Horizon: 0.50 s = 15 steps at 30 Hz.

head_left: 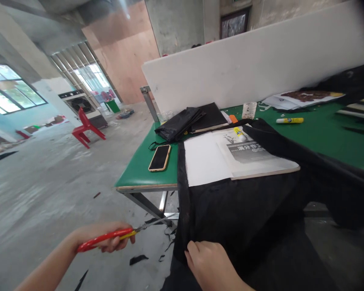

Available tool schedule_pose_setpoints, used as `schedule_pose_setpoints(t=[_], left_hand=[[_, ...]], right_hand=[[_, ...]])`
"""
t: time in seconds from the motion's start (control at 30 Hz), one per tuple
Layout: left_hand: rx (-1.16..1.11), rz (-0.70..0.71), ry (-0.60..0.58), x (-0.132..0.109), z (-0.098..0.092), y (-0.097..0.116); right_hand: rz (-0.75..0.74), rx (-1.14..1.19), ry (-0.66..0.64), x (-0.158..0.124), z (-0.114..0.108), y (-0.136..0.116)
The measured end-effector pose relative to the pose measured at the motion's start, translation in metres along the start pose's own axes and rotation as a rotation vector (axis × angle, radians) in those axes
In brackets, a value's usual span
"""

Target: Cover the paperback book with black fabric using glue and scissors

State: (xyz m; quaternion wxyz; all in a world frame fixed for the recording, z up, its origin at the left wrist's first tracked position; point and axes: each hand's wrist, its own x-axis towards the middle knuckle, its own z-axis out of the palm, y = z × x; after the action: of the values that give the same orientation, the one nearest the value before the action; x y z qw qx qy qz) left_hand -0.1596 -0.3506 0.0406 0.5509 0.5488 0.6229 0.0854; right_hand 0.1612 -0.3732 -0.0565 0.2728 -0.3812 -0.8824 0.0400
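Note:
My left hand [117, 238] is closed round the red and yellow handles of a pair of scissors [109, 237]. Their blades point right, and the tips reach the left edge of a black cloth [242, 210]. Lower down, my right hand [210, 260] pinches that cloth near its left edge, where it hangs over the front of the table. Under a fold of the cloth lies part of a book with a printed page [251, 151], beside a blank white sheet [204, 157]. A small glue stick [239, 133] rests on the page.
A phone [159, 158] lies on the green table [139, 171] near its left corner. Behind are a folded black bag [180, 123], a clear plastic cup [249, 110] and a yellow glue stick [289, 120]. A white board [245, 60] stands along the back. Black scraps [138, 259] litter the floor.

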Motion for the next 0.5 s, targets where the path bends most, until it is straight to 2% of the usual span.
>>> schedule_pose_setpoints(t=[0.07,0.1,0.27,0.37,0.5], left_hand=[[0.037,-0.058,-0.229,0.007,-0.01,0.007],[0.03,-0.068,-0.286,0.011,-0.015,0.01],[-0.04,-0.044,-0.318,0.03,-0.028,0.017],[-0.003,-0.013,-0.364,0.04,-0.029,0.02],[-0.023,-0.021,-0.361,0.051,-0.027,0.026]], right_hand=[[0.001,-0.004,-0.004,0.0,0.0,0.0],[-0.003,-0.01,-0.009,0.0,-0.001,0.0],[-0.016,-0.032,-0.072,0.0,-0.002,0.0],[-0.01,-0.035,-0.072,0.001,-0.003,-0.001],[-0.006,-0.038,-0.046,0.001,-0.004,-0.002]])
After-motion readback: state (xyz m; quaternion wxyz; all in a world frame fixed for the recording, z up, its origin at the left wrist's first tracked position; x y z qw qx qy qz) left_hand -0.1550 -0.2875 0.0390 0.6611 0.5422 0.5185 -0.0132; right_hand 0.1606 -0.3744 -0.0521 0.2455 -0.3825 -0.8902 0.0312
